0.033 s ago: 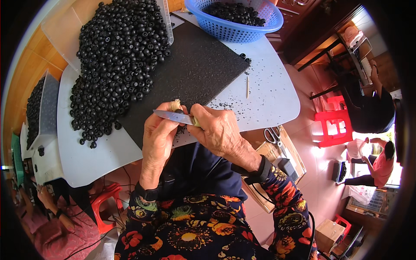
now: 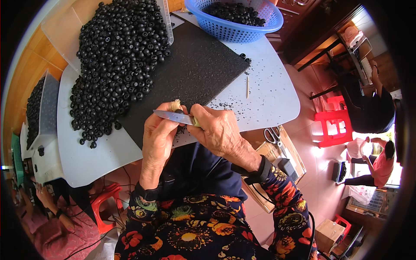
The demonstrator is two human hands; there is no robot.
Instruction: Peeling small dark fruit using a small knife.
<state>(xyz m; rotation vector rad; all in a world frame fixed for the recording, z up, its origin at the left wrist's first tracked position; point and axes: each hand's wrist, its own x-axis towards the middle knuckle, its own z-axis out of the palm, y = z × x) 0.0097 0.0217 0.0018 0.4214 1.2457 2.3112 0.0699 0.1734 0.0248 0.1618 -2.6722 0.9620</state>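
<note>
My right hand is closed around the pale green handle of a small knife. The blade points left and crosses the fingertips of my left hand. A small black round piece is pinched in the left fingers, partly covered by the blade and fingers. A pale yellowish wrap shows at a left fingertip. Both hands are over the near edge of a dark speckled mat, which has black shavings around it. To the left lies a large heap of black round beads, many with a hole.
The mat lies on a white table along with a thin stick. A blue basket of black pieces stands at the back. Scissors rest on a wooden box at right. Red stools and other people are around.
</note>
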